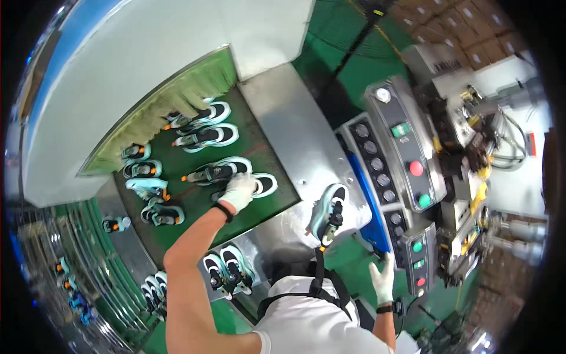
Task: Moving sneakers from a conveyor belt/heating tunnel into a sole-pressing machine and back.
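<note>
My left hand (239, 192), in a white glove, reaches onto the green conveyor belt (259, 140) and is closed around the middle of a sneaker (266, 185). Its toe with a pale sole sticks out to the right; the rest is mostly hidden by the hand. Right beside it lies another sneaker (219, 171), black and pale mint with an orange tab. At the lower right, my right hand (383, 277), also gloved, is raised with thumb and fingers apart and holds nothing. A single sneaker (330, 212) rests on the metal ledge (286, 112) between my two hands.
More sneakers (209, 137) stand on the belt near a fringed curtain (159, 115) under a white machine housing (171, 47). A pair (233, 268) sits by my left side. To the right are control panels (407, 147) with gauges and red and green buttons. A roller rack (97, 259) runs at far left.
</note>
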Demonstrator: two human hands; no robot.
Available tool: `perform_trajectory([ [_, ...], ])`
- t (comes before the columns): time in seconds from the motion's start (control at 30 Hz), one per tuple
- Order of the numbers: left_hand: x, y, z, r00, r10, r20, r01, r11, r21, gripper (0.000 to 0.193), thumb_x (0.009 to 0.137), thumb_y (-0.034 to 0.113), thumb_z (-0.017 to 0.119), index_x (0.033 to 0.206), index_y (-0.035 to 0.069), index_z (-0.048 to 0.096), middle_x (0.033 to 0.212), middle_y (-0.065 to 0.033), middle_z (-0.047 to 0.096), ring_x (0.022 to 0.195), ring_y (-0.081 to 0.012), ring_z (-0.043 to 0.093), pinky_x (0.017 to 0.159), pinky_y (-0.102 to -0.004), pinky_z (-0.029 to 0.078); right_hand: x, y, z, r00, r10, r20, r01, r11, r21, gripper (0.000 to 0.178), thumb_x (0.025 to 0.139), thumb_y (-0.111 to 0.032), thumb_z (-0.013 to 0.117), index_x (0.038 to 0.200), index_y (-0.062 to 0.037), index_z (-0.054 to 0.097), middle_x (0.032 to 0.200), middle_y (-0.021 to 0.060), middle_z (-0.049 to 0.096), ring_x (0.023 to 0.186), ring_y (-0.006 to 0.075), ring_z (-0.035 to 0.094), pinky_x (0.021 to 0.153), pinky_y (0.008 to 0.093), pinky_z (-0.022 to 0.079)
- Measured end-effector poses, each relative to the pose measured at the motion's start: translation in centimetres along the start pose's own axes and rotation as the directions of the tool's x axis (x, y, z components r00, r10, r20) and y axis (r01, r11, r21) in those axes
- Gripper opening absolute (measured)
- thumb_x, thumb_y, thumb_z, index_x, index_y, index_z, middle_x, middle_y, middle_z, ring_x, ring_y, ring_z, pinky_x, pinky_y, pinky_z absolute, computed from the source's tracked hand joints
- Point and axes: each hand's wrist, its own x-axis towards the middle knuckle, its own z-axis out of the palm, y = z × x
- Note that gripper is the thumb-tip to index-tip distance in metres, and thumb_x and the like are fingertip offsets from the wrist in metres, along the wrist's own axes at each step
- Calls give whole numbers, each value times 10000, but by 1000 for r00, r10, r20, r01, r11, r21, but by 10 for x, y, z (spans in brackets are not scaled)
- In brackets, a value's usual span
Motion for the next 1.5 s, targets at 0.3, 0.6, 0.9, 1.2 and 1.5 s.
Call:
perform_trajectory([
  [0.3, -88, 122, -170, 961, -71, -265, -212, 424, -881, 655, 669, 230, 852, 1216, -30, 603, 1144, -152, 665, 1032, -309, 652, 912, -382, 511, 60, -130, -20, 931, -172, 321, -89, 748, 658, 646, 960, -421, 626, 1381, 56, 511, 1283, 160, 640, 1171, 203, 603, 1021, 326, 454],
  [0.6, 30, 280, -313, 638, 435, -636, -768, 288, -572, 495, 874, 75, 705, 1332, -29, 551, 1301, -126, 623, 1152, -221, 620, 991, -331, 482, 82, -101, -109, 822, -552, 141, -330, -259, 908, 899, 764, -447, 845, 1455, -34, 445, 1295, 23, 630, 1128, 113, 614, 973, 288, 496],
  [0.9, 304, 370, -391, 694, 331, -640, -606, 749, -270, 515, 932, 205, 625, 1377, -21, 495, 1318, -247, 554, 1248, -396, 522, 1082, -405, 403, 78, 27, -178, 973, -230, -5, -102, -452, 886, 834, 712, -134, 848, 1431, 13, 452, 1337, 119, 603, 1205, 236, 594, 1044, 389, 467],
  [1.2, 478, 390, -378, 904, 231, -359, -305, 938, -167, 809, 835, 449, 738, 1415, 6, 389, 1293, -268, 576, 1216, -420, 553, 1054, -411, 417, 68, 37, -203, 983, -185, -15, -103, -614, 783, 957, 744, -89, 794, 1546, -21, 277, 1453, 103, 504, 1301, 215, 509, 1112, 384, 390],
  [1.5, 406, 347, -426, 981, 127, -144, -187, 455, -871, 388, 875, 298, 744, 1016, -61, 706, 913, -75, 720, 846, -133, 667, 769, -302, 518, 113, -24, -221, 994, 98, -55, 89, -382, 920, 730, 842, -157, 756, 1467, -22, 404, 1352, 99, 574, 1199, 214, 583, 1020, 375, 477],
])
